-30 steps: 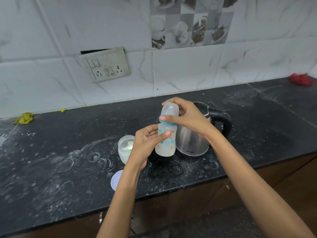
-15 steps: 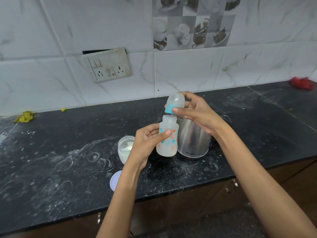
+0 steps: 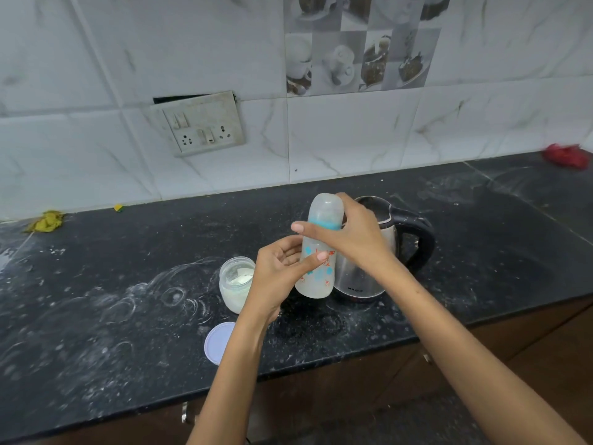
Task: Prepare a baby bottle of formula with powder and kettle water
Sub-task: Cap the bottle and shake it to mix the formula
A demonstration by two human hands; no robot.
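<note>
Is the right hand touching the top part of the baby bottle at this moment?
Touching. The head view shows the right hand wrapped around the blue collar and cap of the baby bottle, with no gap visible, while the left hand holds its body.

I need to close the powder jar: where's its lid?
The round lid lies flat near the counter's front edge, just in front of the open powder jar, left of the person's left forearm.

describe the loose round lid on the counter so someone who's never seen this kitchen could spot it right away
Start at the steel kettle on the black counter and move left to the open powder jar. Just in front of the jar, near the counter's front edge, lies the lid, partly hidden by the left forearm. It is the only flat, pale lilac disc there; everything else nearby stands upright.
</note>
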